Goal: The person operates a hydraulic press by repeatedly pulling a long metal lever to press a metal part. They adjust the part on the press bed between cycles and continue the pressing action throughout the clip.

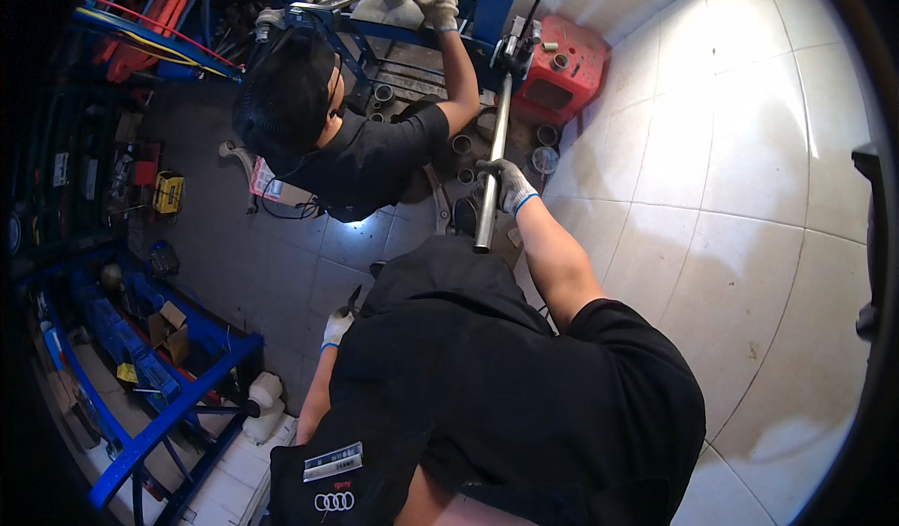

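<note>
My right hand (507, 185), in a pale knitted glove, is wrapped round a long bare metal pipe (498, 133). Its far end meets a dark crank mechanism (511, 54) on the blue frame; the near end stops by my waist. Low at my left side, my gloved left hand (338, 326) is closed on a small dark pointed tool (354, 297) whose exact kind I cannot make out. In front of me a co-worker in a black cap (286, 100) bends over a metal suspension arm (348, 0) in the frame, both gloved hands close to it.
A red plastic stool (562, 72) stands beyond the pipe against the tiled wall (712, 151). Several metal rings (462, 145) lie on the floor under the frame. A blue rack (178, 414) with tools and boxes is at the left, a white jug (266, 390) beside it.
</note>
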A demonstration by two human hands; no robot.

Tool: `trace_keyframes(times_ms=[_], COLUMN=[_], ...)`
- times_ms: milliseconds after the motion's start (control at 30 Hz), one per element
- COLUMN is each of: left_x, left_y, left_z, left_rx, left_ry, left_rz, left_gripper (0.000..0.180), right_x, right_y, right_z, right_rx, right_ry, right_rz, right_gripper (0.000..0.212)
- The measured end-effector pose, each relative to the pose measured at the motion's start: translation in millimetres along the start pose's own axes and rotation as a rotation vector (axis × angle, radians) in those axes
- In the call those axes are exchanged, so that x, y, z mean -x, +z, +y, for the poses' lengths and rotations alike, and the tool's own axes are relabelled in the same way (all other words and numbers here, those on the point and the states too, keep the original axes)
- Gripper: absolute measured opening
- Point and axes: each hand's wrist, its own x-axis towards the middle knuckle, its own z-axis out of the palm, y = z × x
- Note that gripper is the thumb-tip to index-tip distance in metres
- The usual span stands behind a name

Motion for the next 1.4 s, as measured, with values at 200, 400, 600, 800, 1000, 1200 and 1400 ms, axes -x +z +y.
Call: trace_keyframes(times_ms=[200,400,600,800,1000,1200,1400], left_x=[39.1,28.4,11.5,9.5,15.1,17.2,0.5], left_y=[-31.0,-11.1,0.2,1.6,-0.2,-5.5,-0.8], left_z=[51.3,27.2,3.6,10.5,4.6,21.7,13.1], left_rx=[0.006,0.087,0.122,0.107,0.135,0.161,0.104], left_ry=[-0.141,-0.013,-0.078,-0.029,-0.08,-0.125,-0.033], left_rz=[-0.098,-0.01,-0.082,-0.022,-0.056,-0.105,-0.104], left_gripper=[0.038,0.039,0.042,0.042,0.042,0.041,0.044], right_x=[-15.0,-18.8,-11.5,-17.1,-14.8,-8.9,-14.3], right_y=[-8.3,-37.2,-31.7,-38.2,-48.6,-32.9,-30.5], right_z=[-8.1,-29.4,-28.5,-12.0,-24.2,-46.9,-32.7], right_rx=[-0.097,-0.461,-0.117,-0.351,-0.785,-0.495,-0.381], right_ry=[0.078,0.157,-0.109,-0.074,0.112,0.111,-0.081], right_rz=[-0.139,-0.447,-0.11,-0.29,-0.911,-0.402,-0.231], right_gripper=[0.042,0.048,0.033,0.055,0.08,0.042,0.041])
